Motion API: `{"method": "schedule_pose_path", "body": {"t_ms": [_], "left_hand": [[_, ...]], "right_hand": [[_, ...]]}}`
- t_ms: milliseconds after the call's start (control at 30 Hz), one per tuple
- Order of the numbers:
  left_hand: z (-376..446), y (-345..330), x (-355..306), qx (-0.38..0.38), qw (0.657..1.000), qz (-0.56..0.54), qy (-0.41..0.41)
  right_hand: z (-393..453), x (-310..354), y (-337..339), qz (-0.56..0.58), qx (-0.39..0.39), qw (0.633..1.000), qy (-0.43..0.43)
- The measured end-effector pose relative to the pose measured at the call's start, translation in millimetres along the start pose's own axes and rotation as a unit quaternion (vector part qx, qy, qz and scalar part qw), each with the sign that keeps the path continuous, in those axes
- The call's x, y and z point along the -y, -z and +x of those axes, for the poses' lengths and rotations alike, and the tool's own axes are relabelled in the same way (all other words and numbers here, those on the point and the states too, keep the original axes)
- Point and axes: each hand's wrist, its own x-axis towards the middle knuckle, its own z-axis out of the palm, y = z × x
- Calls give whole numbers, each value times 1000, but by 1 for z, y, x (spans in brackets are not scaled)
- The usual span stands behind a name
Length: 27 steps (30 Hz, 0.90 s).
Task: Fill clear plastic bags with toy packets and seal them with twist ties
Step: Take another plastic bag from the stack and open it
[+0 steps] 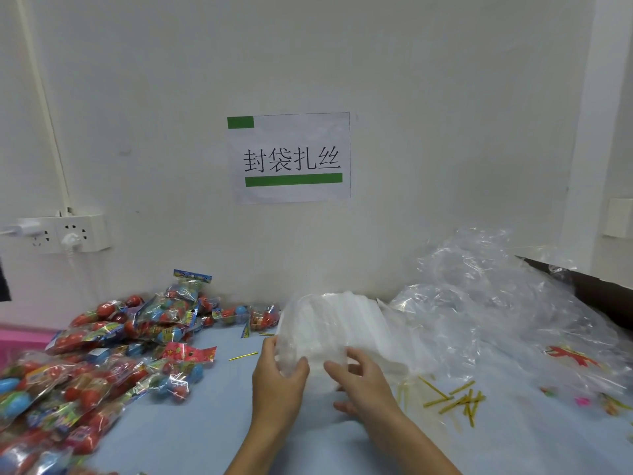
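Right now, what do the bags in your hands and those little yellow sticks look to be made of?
The bags look like thin, soft clear plastic film: see-through, glossy, crinkled. The yellow sticks seem to be twist ties, probably metallic foil over wire; they are thin, straight and gold-coloured, but too small to be sure.

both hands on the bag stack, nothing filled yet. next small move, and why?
Probably peel one bag off the stack of clear bags and open its mouth. The left hand pinches the stack's near edge, the right hand has fingers on it, and no single bag is free yet. Toy packets and twist ties lie untouched alongside.
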Motion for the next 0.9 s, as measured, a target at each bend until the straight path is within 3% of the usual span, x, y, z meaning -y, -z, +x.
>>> {"method": "schedule_pose_path", "body": {"t_ms": [133,267,333,567,667,900], "left_hand": [[0,1,3,16,999,32,-15],[-8,-2,2,145,988,-53,-26],[-9,-4,0,167,983,-72,-37],[-4,3,-4,97,993,-52,-43],[-4,4,-3,92,995,-32,-32],[-2,-1,2,104,992,67,-39]], "right_hand": [[0,-2,-2,-46,-14,998,43],[6,-7,0,-47,-29,997,49],[10,-9,2,-25,-41,998,42],[22,1,20,195,-129,971,39],[24,5,26,282,-106,953,21],[16,0,16,128,-78,989,11]]}}
